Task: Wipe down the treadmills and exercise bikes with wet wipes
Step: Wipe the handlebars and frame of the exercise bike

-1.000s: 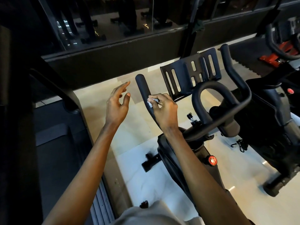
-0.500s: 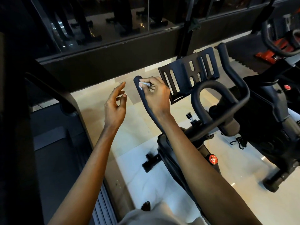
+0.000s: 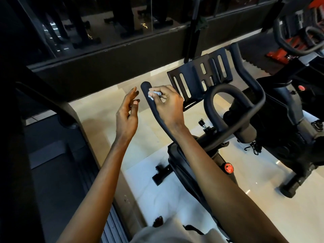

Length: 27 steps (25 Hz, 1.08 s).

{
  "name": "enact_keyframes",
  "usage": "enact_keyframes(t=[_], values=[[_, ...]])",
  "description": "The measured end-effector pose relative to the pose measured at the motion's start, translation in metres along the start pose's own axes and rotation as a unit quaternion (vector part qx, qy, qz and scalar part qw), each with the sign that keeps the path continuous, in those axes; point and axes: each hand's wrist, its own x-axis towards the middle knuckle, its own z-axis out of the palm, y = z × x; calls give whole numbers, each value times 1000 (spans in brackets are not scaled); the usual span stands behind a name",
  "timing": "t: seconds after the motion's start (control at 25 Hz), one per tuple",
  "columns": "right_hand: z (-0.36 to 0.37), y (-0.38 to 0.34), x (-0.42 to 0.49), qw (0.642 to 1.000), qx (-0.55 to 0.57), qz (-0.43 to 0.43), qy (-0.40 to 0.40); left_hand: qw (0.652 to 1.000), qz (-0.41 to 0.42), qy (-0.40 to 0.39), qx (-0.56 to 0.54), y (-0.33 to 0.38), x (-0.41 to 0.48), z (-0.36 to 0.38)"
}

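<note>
At far left lies the treadmill [image 3: 52, 163] deck. The left hand [image 3: 127, 118] hovers with fingers loose and apart, holding nothing, just beside the bike's handlebar horn [image 3: 158, 118], probably ready to steady it. Near the horn's tip the wet wipe [image 3: 152, 94] is bunched small, likely for firmer pressure; the right hand [image 3: 168, 106] pinches it against the grip. Further right stands the slotted tray [image 3: 201, 76].
</note>
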Motion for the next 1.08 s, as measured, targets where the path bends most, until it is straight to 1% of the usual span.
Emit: enact_keyframes(t=[0.08, 0.16, 0.24, 0.36, 0.48, 0.52, 0.6, 0.68, 0.72, 0.76, 0.88, 1.08], values=[[10, -2, 1, 1000, -10, -9, 20, 1000, -4, 2, -6, -3, -1, 1], [9, -2, 1, 999, -21, -22, 16, 1000, -3, -4, -12, -3, -2, 8], [-3, 2, 1, 999, -24, -21, -25, 1000, -9, -8, -24, -2, -5, 16], [-29, 16, -24, 990, -72, -28, -118, 999, -37, -8, -21, 3, -12, 29], [-59, 29, -51, 981, -87, 6, -174, 998, -54, -1, 7, 10, -20, 45], [-69, 31, -57, 978, -88, 12, -191, 998, -52, 7, 25, 13, -23, 51], [-90, 34, -64, 967, -96, 14, -235, 992, -23, 32, 119, 16, -32, 67], [-112, 38, -75, 956, -106, 19, -272, 972, 24, 37, 231, 16, -49, 82], [-125, 41, -81, 952, -108, 22, -286, 964, 49, 25, 262, 15, -59, 90], [-138, 45, -86, 948, -107, 22, -298, 960, 63, 5, 273, 15, -69, 96], [-173, 60, -94, 944, -97, 6, -316, 955, 69, -48, 284, 14, -94, 105], [-202, 81, -84, 951, -101, -28, -290, 934, 89, -91, 334, 25, -115, 113]])
